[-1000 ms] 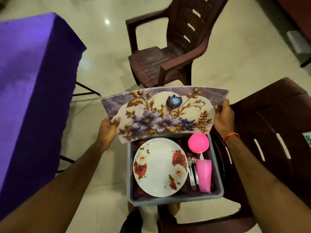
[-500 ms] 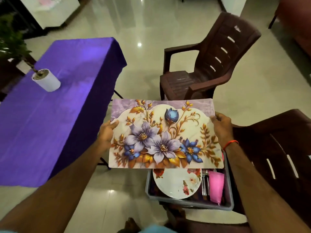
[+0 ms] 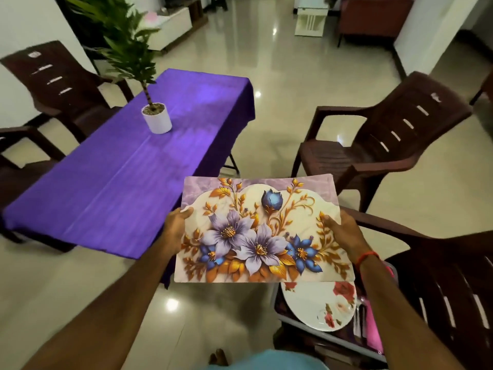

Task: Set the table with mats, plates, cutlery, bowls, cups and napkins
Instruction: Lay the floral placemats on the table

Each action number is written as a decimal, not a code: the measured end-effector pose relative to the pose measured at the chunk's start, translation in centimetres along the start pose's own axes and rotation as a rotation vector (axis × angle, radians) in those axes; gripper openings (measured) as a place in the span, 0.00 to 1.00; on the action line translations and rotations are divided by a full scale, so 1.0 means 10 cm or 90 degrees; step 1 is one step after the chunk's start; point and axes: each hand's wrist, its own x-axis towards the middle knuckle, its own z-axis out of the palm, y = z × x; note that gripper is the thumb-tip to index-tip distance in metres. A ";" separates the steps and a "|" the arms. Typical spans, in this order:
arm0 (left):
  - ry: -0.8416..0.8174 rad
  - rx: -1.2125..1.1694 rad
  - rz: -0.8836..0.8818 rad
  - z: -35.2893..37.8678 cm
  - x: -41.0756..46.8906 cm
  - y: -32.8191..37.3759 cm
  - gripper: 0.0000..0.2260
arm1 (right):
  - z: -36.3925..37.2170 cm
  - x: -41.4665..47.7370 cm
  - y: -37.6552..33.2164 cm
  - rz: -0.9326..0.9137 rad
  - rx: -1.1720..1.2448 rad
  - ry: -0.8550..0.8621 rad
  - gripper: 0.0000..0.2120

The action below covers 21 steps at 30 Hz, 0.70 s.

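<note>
The left hand (image 3: 177, 222) and right hand (image 3: 344, 232) pinch opposite edges of the rectangular floral mat (image 3: 262, 231), holding it flat, likely for the purple-clothed table (image 3: 120, 182).

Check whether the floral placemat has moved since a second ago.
Yes. Against the grey tub, the floral placemat has risen and shifted left toward the purple-clothed table.
</note>
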 end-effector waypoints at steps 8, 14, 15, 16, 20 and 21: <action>0.054 -0.064 -0.090 -1.06 0.04 -0.19 0.19 | 0.86 -0.22 -0.41 -0.035 -0.061 -0.074 0.13; 0.072 -0.173 -0.112 -1.63 0.16 -0.36 0.27 | 1.29 -0.28 -0.62 -0.055 -0.065 -0.132 0.16; 0.064 -0.187 -0.106 -1.64 0.00 -0.27 0.24 | 1.34 -0.27 -0.66 -0.057 -0.070 -0.143 0.17; 0.062 -0.193 -0.103 -1.63 -0.14 -0.20 0.20 | 1.39 -0.25 -0.69 -0.058 -0.078 -0.153 0.17; 0.077 -0.215 -0.105 -1.75 -0.22 -0.23 0.18 | 1.61 -0.19 -0.86 -0.080 -0.106 -0.173 0.15; 0.079 -0.231 -0.103 -1.78 -0.20 -0.24 0.19 | 1.65 -0.17 -0.90 -0.085 -0.111 -0.177 0.15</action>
